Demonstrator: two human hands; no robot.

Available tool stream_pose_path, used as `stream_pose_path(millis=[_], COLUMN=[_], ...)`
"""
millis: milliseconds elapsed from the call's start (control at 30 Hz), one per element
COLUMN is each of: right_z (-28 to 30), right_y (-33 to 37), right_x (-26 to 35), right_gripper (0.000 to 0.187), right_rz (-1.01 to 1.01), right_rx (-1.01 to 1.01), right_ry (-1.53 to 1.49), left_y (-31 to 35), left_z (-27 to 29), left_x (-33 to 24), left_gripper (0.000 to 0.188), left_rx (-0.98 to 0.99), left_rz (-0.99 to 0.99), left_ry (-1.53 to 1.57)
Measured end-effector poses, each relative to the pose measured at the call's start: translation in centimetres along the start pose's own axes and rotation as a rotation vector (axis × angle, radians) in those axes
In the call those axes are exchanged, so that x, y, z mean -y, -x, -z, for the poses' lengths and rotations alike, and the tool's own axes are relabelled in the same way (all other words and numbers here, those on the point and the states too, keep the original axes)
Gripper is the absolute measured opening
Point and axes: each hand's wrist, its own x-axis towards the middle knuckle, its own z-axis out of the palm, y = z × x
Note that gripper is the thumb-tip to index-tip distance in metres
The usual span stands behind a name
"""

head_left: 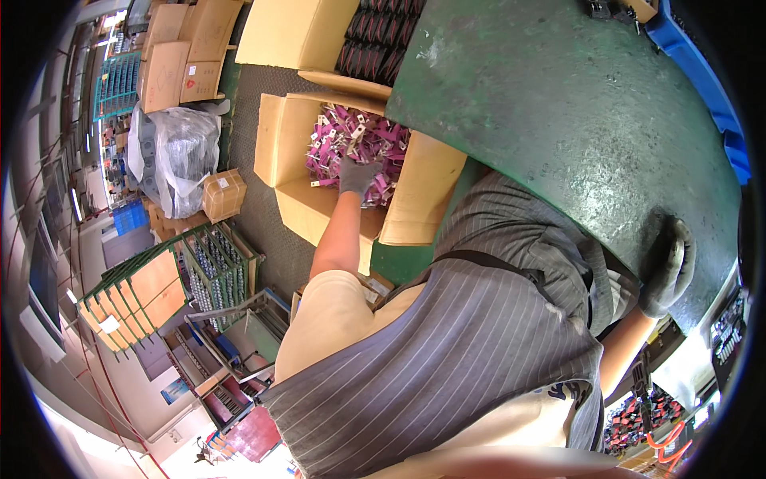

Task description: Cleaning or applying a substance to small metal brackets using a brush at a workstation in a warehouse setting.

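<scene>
My left hand (358,176), in a dark grey glove, reaches down into an open cardboard box (425,185) left of the table. Its fingertips are among many small purple parts with metal ends (335,134). The parts partly hide those fingers, so whether they grip one cannot be made out. At the table's right edge is my right hand (669,270), also gloved. Its fingers are extended side by side against the green tabletop (550,104), and nothing shows in them.
Beyond the box stands another carton (297,33) with rows of black parts. A blue bin (698,68) lines the table's far right edge. At left are a plastic-wrapped stack (185,156), a small carton (224,195) and green racks (132,299). Red and black pieces (638,419) lie lower right.
</scene>
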Motion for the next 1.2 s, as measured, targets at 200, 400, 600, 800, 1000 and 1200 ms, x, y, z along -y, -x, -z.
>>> stream_pose_path(millis=[200, 400, 600, 800, 1000, 1200], right_z=[0.0, -0.2, -0.2, -0.5, 0.1, -1.0], right_y=[0.0, 0.1, -0.1, -0.1, 0.2, 0.1], right_x=[1.0, 0.3, 1.0, 1.2, 2.5, 4.1], right_gripper=[0.032, 0.033, 0.034, 0.032, 0.026, 0.02], right_rz=[-0.007, -0.038, 0.024, 0.003, 0.106, 0.179], right_rx=[0.022, 0.052, 0.088, 0.07, 0.09, 0.1], right_ry=[0.082, -0.071, 0.007, -0.063, 0.106, 0.087], left_y=[1.6, 4.4, 5.3, 6.5, 12.0, 17.9], left_z=[5.3, 9.8, 12.3, 16.1, 15.9, 7.5], left_x=[-3.2, -5.8, -8.2, -15.5, -27.8, -40.4], left_gripper=[0.063, 0.065, 0.056, 0.046, 0.049, 0.066], left_rx=[0.022, 0.084, -0.06, 0.015, 0.272, 0.703], left_rz=[-0.132, -0.127, -0.303, -0.521, -0.642, -0.832], left_ry=[0.202, 0.462, 0.638, 0.972, 0.941, 0.586])
